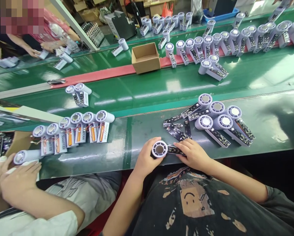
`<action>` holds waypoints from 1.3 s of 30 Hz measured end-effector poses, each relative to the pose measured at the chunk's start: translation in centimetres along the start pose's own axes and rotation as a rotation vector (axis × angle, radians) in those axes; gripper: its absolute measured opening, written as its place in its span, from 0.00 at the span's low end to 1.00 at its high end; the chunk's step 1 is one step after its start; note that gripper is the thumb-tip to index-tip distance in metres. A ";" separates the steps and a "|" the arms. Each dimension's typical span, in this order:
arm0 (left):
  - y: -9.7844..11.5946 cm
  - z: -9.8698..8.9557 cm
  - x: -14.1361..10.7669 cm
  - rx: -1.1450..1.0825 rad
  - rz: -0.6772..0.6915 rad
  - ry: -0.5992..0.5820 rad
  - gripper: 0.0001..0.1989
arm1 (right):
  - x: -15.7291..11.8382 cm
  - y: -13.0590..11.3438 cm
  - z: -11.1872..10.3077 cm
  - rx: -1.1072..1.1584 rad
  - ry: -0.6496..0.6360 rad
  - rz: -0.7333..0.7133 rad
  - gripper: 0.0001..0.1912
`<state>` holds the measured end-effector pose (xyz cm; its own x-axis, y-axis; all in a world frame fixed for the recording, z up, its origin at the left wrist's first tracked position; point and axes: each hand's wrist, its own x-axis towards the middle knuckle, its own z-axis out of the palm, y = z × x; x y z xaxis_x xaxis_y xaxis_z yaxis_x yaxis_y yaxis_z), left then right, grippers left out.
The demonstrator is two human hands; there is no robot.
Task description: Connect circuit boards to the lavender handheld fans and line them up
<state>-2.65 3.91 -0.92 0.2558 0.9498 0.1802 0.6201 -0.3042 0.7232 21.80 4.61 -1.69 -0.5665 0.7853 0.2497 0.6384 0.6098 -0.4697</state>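
Observation:
My left hand (pixel 147 159) is wrapped around the round, pale lilac head of a small handheld fan (pixel 159 149), at the front edge of the bench. A narrow black circuit board (pixel 174 149) runs from the head to the right, along the handle. My right hand (pixel 193 154) closes its fingers on the far end of this board and handle; whether the board is fully seated is hidden. Just beyond my right hand lie several loose circuit boards (pixel 174 126). Behind them and to the right, several fans (pixel 205 122) lie with boards showing in their handles.
At left, a co-worker's hands (pixel 20 178) hold another fan near a row of fans with orange parts (pixel 78 132). Across the green conveyor (pixel 107 98) stand a cardboard box (pixel 147 67) and a long row of fans (pixel 208 41). Another person works at far left.

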 end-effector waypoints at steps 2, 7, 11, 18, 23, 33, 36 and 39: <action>0.4 -0.9 0.5 -0.037 0.173 0.021 0.29 | 0.6 -0.2 -1.1 0.127 -0.096 0.070 0.24; 0.6 -1.8 3.5 -0.236 0.267 0.070 0.37 | 3.7 0.1 -2.6 0.910 -0.327 0.127 0.16; 0.6 1.5 6.6 -0.727 -0.174 0.202 0.36 | 6.3 0.5 -0.9 1.314 -0.005 0.361 0.22; 0.6 6.0 11.1 -1.158 -0.352 0.088 0.30 | 8.5 1.3 1.8 1.438 0.225 0.527 0.23; 0.0 6.0 11.8 -1.214 -0.347 0.017 0.35 | 8.5 1.8 2.0 1.446 0.263 0.582 0.22; -0.8 5.9 12.1 -1.154 -0.289 0.199 0.29 | 10.0 1.8 1.1 1.412 0.134 0.562 0.21; -0.8 6.2 12.0 -1.119 -0.272 0.261 0.30 | 10.4 2.0 1.6 1.422 0.126 0.528 0.21; -0.7 6.5 11.7 -1.078 -0.240 0.279 0.31 | 10.3 2.5 2.0 1.428 0.148 0.508 0.20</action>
<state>4.73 14.80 -3.69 -0.0405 0.9992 0.0039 -0.3641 -0.0184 0.9312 16.51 13.96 -1.95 -0.3383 0.9296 -0.1459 -0.3280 -0.2618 -0.9077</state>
